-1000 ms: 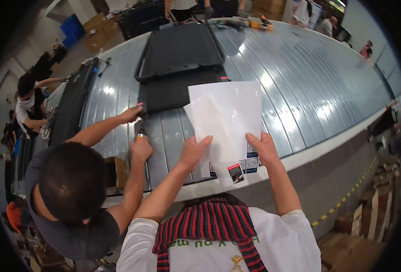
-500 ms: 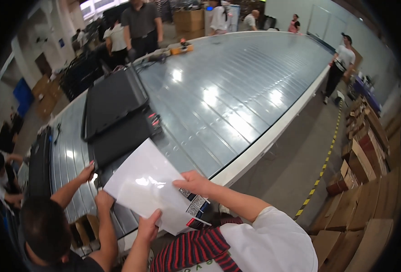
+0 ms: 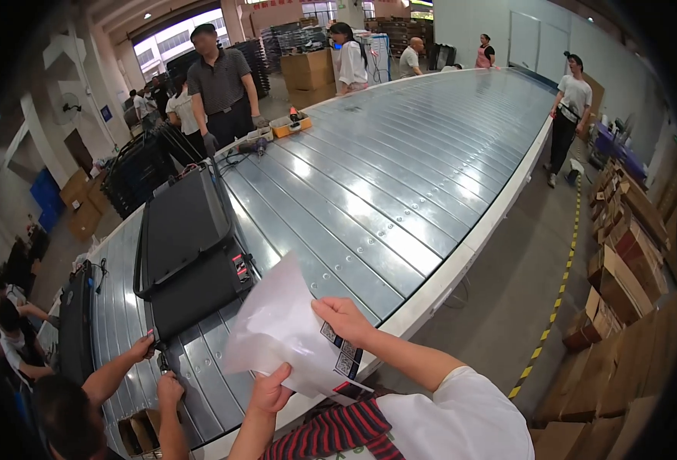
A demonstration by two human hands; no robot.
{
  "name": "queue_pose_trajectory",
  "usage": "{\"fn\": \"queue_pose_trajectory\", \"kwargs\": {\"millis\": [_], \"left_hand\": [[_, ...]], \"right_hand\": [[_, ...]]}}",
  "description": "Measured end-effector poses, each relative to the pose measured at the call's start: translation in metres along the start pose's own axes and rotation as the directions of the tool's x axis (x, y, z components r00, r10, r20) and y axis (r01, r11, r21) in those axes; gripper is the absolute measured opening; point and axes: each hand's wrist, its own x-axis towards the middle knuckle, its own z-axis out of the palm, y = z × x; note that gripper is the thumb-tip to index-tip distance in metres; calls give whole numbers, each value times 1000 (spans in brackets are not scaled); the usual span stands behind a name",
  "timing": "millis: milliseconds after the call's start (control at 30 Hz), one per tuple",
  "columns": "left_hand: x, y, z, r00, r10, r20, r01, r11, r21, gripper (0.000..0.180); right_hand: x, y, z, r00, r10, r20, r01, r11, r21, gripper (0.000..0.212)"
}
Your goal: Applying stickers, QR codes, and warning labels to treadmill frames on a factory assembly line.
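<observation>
A glossy white sheet (image 3: 273, 326) with dark printed labels along its right edge is held up before me, bent in a curve. My left hand (image 3: 271, 389) pinches its lower edge, thumb on top. On the right edge, beside the labels, my right hand (image 3: 342, 320) is closed on the same sheet; the fingers beneath are hidden. Beyond the sheet, a black flat panel (image 3: 193, 304) with a red-and-white label lies on the metal-slatted table (image 3: 369, 192). A larger black framed panel (image 3: 181, 230) rests partly over it.
At my left a co-worker (image 3: 62, 414) works with both hands at the black panel's near corner. Another person (image 3: 223, 84) stands across the table by a power drill (image 3: 260, 146) and a yellow tray (image 3: 291, 125). Cardboard boxes (image 3: 606, 299) line the right side.
The view has tilted up, showing more of the room. The sheet sits further right and is more curled, still in both my hands. The person across the table now shows in full.
</observation>
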Motion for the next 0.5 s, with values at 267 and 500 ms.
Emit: {"fn": "queue_pose_trajectory", "kwargs": {"millis": [267,500], "left_hand": [[11,29,-8,973,34,-227,24,968,248,45],[-8,52,-37,1000,24,-17,-19,967,253,46]], "right_hand": [[32,-85,11,975,-217,48,220,973,-69,24],[78,-112,56,948,-39,316,-5,991,137,32]]}}
